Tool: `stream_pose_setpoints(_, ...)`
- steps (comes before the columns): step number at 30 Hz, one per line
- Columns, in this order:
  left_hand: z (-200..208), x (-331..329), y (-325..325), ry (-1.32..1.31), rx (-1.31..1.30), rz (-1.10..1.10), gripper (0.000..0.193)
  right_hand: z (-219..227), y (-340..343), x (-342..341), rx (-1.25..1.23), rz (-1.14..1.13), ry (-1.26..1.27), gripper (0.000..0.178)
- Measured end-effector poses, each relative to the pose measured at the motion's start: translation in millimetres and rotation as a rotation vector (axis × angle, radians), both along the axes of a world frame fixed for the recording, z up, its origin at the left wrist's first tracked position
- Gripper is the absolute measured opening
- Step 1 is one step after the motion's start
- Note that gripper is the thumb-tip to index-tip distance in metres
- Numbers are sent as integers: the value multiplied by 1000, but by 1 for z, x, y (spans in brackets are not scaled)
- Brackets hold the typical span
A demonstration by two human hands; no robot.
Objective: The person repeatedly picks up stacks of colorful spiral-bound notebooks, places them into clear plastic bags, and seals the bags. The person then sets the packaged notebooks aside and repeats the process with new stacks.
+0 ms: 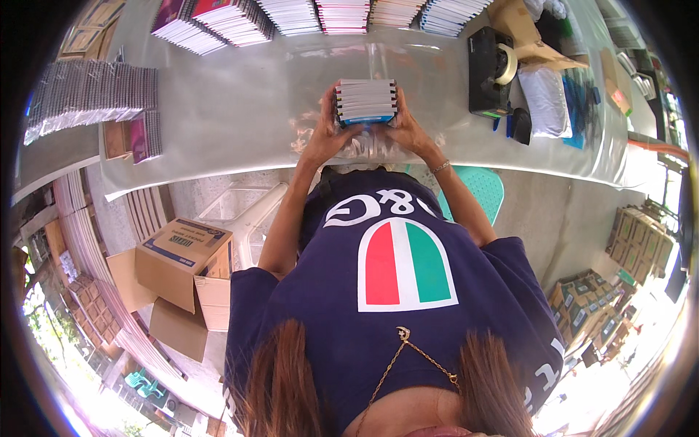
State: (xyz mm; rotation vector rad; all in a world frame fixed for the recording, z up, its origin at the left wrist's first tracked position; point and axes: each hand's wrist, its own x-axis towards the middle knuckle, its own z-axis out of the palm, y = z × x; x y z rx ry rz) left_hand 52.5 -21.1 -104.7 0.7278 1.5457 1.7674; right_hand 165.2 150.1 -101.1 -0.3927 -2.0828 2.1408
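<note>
A stack [366,102] of small books is gripped between both hands, its white page edges turned upward and a blue cover shown at the near side. Its left side is clasped by the left hand [328,131], its right side by the right hand [410,132]; the thumbs are laid along the near edge, pointed toward each other, and most of the fingers are hidden behind the sides. The stack is held over the near middle of the table [226,109], which is covered with clear, shiny plastic; whether the stack is rested on it cannot be told. A bracelet [441,167] is worn on the right wrist. Beyond the hands, the far edge is lined with piles of spiral notebooks [294,16]. To the left, more dark notebooks [91,95] are piled, with a purple notebook [140,140] set near them. To the right, a roll of tape [507,64] is seated in a black dispenser [486,73], beside which a white bag [545,102] and blue plastic [577,113] are placed. Below the table, a green seat [484,193] is partly covered by the right arm, and an open box [175,255] is seen at left.
</note>
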Motion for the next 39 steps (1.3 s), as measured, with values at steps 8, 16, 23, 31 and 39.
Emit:
stream_pose_setpoints(8,3,-5,-9,513,-289,-101,83,-14,7,2,261,81,79,95)
stream_pose_setpoints(16,14,-11,-3,282,-274,-13,77,22,6,4,118,-29,-55,82)
stream_pose_setpoints(23,41,-27,22,-148,-343,-17,64,36,7,-3,-85,-174,-267,76)
stream_pose_setpoints(31,8,-32,26,25,-422,-37,63,13,3,-7,120,-216,-284,71)
stream_pose_setpoints(39,7,-34,25,197,-588,-32,66,9,-10,-7,262,-337,-200,72)
